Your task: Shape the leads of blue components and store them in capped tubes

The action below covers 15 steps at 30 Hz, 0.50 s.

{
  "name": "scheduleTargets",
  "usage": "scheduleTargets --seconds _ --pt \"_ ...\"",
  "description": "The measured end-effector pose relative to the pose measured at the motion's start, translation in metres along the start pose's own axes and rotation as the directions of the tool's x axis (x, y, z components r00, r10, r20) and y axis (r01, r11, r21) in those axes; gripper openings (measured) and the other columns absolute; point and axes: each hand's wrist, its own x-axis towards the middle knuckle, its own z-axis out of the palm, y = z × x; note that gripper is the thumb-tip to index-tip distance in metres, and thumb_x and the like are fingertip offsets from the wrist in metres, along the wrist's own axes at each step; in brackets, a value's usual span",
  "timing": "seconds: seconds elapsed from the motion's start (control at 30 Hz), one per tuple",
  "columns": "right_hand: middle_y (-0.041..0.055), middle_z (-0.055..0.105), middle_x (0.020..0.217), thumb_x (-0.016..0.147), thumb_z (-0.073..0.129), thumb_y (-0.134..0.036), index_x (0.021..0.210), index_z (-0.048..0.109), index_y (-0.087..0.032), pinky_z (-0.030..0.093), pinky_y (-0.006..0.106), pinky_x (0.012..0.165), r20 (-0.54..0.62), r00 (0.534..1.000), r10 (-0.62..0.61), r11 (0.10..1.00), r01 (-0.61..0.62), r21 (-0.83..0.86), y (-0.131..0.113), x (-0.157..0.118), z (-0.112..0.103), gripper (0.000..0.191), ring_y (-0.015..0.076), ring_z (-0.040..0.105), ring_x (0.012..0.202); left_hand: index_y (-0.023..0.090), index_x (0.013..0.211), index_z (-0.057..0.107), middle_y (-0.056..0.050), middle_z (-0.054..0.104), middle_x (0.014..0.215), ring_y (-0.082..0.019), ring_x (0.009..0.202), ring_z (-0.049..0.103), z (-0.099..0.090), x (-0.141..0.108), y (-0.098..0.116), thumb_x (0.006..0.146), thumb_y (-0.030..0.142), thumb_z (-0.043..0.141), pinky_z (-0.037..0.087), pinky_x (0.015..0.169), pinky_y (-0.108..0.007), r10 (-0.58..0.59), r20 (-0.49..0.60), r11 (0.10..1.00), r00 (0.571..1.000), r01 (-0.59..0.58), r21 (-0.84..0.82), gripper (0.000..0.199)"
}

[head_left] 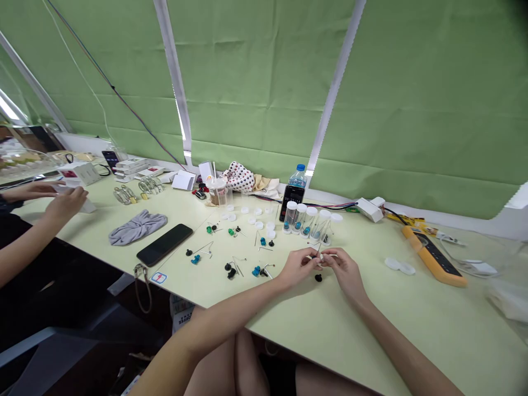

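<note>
Pale green laminate tabletop [371, 330] runs beneath a green roller blind [421, 93], with a yellow multimeter [433, 256] off to the right and a co-worker's hand [66, 203] at a white card [76, 201] on the far left. Teal and black plastic parts [231, 269] with bent wires lie well apart across the middle, apparently spaced so each piece can be picked up alone. Clear plastic vials [307, 220] stand in a tight row just behind them, with loose white caps [256, 217] kept close beside. Both hands work low over the table, just in front of the vials, where the light and space seem best for fine work. The left hand [299, 268] and right hand [344, 269] are curled nearly closed, their fingertips [328, 257] pinching a thin wire with a tiny white piece [319, 257] between them. A small black part [318, 278] lies on the table just below.
</note>
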Motion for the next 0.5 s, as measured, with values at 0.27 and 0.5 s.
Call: scheduleTargets --seconds 0.27,0.5 --pt "0.0067 0.063 0.091 0.089 0.043 -0.036 0.088 0.063 -0.022 0.048 0.034 0.074 0.101 0.952 -0.289 0.897 0.306 -0.318 -0.0070 -0.0053 -0.0002 0.024 0.0213 0.059 0.083 0.013 0.087 0.056 -0.005 0.060 0.083 -0.018 0.077 0.064 -0.0017 0.0004 -0.0018 0.078 0.047 0.055 0.051 0.073 -0.030 -0.028 -0.040 0.998 0.999 0.025 -0.059 0.035" --pt "0.0058 0.064 0.091 0.088 0.046 -0.038 0.089 0.064 -0.022 0.050 0.033 0.071 0.078 0.968 -0.239 0.929 0.251 -0.271 -0.0056 -0.0050 -0.0013 0.024 0.0205 0.061 0.080 0.013 0.087 0.056 -0.006 0.061 0.083 -0.018 0.079 0.064 0.0003 -0.0003 -0.0003 0.078 0.046 0.055 0.051 0.075 -0.031 -0.023 -0.060 0.998 0.998 0.019 -0.060 0.034"
